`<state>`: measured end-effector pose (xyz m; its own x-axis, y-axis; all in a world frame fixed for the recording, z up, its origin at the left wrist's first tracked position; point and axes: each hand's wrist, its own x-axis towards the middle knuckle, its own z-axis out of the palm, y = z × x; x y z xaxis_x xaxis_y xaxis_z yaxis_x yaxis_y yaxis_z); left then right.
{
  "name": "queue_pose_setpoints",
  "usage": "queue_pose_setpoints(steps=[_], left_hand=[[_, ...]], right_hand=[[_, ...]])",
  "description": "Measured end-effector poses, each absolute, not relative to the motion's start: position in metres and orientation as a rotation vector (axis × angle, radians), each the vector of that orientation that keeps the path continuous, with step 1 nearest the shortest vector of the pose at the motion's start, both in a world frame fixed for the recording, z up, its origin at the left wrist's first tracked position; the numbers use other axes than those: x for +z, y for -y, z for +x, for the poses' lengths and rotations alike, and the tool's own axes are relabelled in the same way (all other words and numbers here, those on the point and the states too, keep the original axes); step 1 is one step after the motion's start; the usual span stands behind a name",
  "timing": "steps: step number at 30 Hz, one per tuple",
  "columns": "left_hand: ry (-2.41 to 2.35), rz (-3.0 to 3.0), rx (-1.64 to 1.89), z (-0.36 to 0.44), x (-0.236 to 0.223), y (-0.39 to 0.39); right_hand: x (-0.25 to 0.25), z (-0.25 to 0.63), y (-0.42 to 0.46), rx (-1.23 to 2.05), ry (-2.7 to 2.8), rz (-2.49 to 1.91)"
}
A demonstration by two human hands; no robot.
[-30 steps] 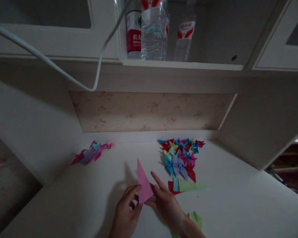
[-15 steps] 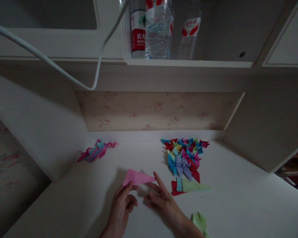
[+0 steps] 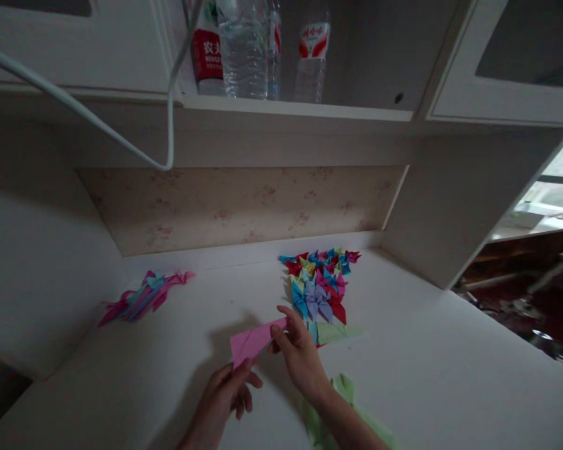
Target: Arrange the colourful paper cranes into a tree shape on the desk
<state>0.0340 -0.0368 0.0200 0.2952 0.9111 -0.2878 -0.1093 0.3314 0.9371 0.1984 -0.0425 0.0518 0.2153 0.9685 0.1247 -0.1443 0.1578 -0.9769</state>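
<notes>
**Pink paper [image 3: 249,344] gripped at both ends**

Above the white tabletop [image 3: 413,362], the pink paper is pinched near its lower left corner by the left hand [image 3: 221,395] and at its right end by the right hand [image 3: 301,361]; colourful folded figures [image 3: 318,297] are grouped beyond.

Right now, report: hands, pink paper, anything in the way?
Left hand and right hand both holding pink paper. Paper raised above white tabletop. Nothing seen blocking; light green paper partly behind right forearm.
</notes>
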Motion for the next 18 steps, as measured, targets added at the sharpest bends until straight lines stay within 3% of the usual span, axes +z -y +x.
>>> queue_pose_setpoints(steps=[6, 18], left_hand=[[-0.993, 0.983, 0.83, 0.031, 0.015, 0.034], [-1.04, 0.884, 0.837, 0.035, 0.029, 0.036]], right_hand=[[0.073, 0.267, 0.053, 1.016, 1.012, -1.172], [0.029, 0.395, 0.08, 0.897, 0.779, -1.423]])
